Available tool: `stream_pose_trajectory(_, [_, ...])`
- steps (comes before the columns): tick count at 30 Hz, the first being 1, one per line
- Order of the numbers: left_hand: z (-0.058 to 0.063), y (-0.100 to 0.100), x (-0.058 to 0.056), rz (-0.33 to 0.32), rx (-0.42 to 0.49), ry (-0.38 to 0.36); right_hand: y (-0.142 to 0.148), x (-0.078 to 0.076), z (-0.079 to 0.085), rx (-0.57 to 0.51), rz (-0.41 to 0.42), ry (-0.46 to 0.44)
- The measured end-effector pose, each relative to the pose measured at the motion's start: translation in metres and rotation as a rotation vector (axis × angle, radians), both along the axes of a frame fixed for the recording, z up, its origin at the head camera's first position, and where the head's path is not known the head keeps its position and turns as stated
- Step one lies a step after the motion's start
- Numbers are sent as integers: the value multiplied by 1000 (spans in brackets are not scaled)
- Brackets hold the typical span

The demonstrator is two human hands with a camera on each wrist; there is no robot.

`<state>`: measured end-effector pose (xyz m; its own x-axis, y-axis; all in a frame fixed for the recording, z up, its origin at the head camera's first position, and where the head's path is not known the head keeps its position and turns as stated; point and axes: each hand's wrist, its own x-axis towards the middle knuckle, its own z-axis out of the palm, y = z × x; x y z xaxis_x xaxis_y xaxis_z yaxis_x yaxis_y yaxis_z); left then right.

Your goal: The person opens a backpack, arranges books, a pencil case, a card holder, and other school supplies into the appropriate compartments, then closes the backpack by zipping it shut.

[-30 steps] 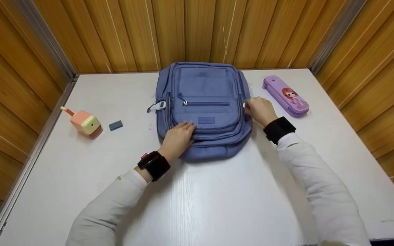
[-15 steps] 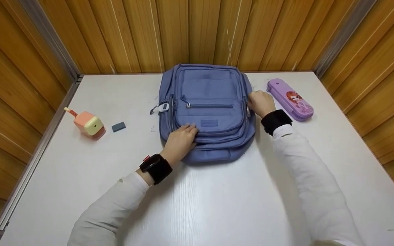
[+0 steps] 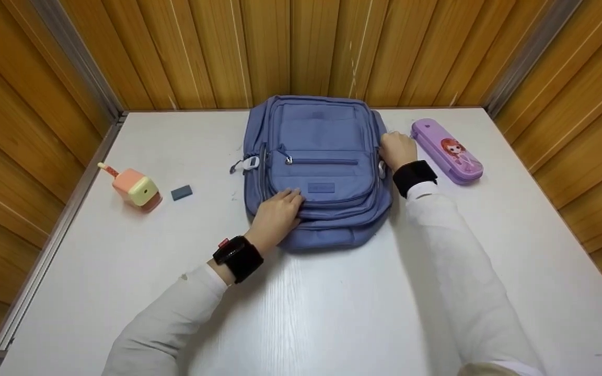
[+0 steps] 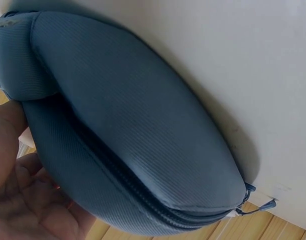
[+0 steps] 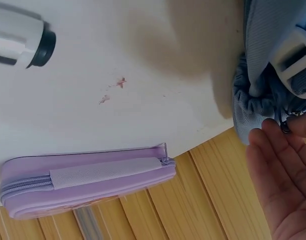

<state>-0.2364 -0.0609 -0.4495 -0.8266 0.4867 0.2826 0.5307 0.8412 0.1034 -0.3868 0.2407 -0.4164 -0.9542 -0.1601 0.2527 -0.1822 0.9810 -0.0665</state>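
Wood-grain panel walls on three sides of a white tabletop, grey metal strips in the corners.

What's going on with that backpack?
Someone's left hand holds the lower front of the blue backpack, which lies on the table. Their right hand pinches what looks like a zipper pull at its side. A purple pencil case lies to the right; a sharpener and eraser are to the left.

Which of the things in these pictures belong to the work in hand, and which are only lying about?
In the job:
backpack, held by the left hand
zipper pull, pinched by the right hand

Lying about:
pencil sharpener
grey block, perhaps an eraser
purple pencil case
white object, unclear what
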Motion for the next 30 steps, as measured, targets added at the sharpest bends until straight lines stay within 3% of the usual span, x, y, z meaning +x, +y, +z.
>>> stream_pose_trajectory(6, [1,-2,-1,4,-8,9,-5,-1,-1,5,-12,24])
stream_pose_trajectory(15, [0,1,-2,1,-42,-4,-6,4,-6,71,64,100])
stream_pose_trajectory(23, [-1,1,0,-16,-17,35,-3,20,0,5,71,76])
stream_pose_trajectory(30, [1,1,1,-19,-9,20,-11,47,8,-31,162,91])
